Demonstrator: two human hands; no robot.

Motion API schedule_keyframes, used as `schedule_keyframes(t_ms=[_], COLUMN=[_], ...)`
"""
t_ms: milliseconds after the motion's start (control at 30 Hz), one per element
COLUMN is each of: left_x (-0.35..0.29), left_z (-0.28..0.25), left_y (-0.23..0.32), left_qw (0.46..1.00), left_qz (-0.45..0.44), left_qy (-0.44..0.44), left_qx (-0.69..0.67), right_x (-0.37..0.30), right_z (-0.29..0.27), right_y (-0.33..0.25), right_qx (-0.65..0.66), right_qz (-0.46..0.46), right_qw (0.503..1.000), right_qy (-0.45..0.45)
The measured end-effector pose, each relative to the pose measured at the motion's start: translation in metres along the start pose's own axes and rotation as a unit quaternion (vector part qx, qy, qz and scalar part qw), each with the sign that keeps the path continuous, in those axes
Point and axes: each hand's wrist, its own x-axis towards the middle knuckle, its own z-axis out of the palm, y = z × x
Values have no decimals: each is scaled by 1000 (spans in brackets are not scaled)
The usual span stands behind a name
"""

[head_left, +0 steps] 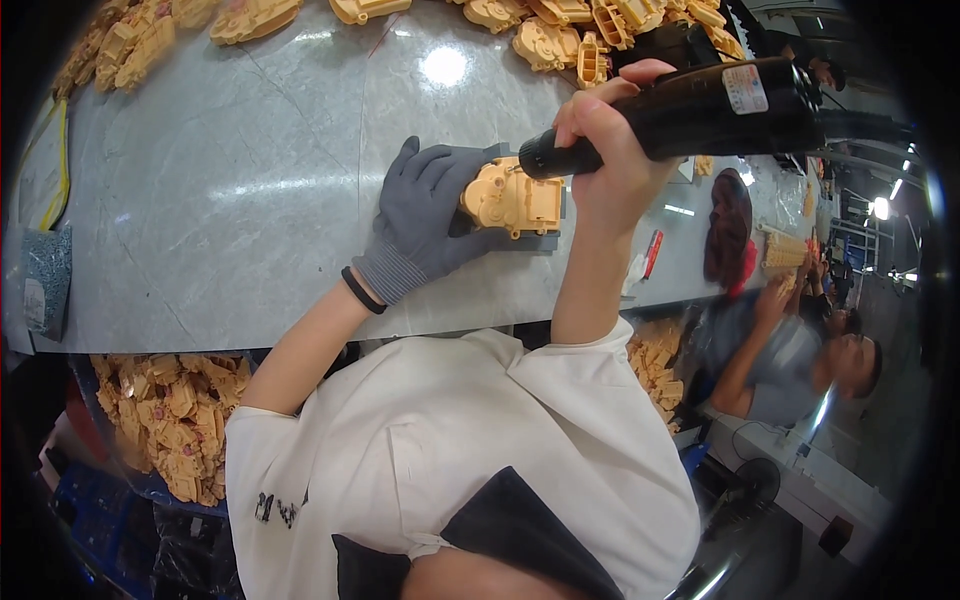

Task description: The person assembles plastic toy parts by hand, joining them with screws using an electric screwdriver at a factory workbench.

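My left hand (425, 205), in a grey knitted glove, grips a yellow-orange plastic housing (525, 205) from its left side. The fingers lie along the far side and the thumb along the near side. Beneath the housing is a dark grey block (545, 242) on the table. In my bare right hand (620, 150) is a black electric screwdriver (690, 110), held almost level with its nose pointing left. That nose hangs over the housing's upper right part. Whether the tip touches a screw is hidden.
Yellow housings (550, 40) are heaped along the far edge of the grey table (250, 200). A bin of similar parts (170, 420) stands below the near left edge. A red marker-like stick (654, 254) and a dark red cloth-like bundle (728, 220) lie right. Another person (775, 350) works farther right.
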Motion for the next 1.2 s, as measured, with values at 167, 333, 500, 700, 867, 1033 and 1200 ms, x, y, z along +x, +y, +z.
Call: schedule_keyframes(t_ms=[167,333,500,700,867,1033,1200], left_x=[-1,4,5,26,27,-46,-277], left_z=[-3,1,6,-18,26,-63,-167], left_y=[6,3,-2,30,22,46,27], left_qw=[1000,1000,1000,971,946,883,811], left_qz=[-7,-17,-5,-191,-279,-213,-371], left_qy=[-6,-23,7,-141,-98,308,397], left_qx=[-4,1,8,-38,-133,-284,216], right_x=[-3,3,2,-7,-19,14,-35], right_z=[3,4,7,5,-61,-112,-51], right_y=[-1,6,10,9,-37,-61,-63], right_qx=[-2,-39,-60,-2,109,188,162], right_qz=[-10,-6,-13,11,-80,-135,-86], right_qw=[1000,999,998,999,987,973,969], right_qy=[1,-22,-30,40,89,1,167])
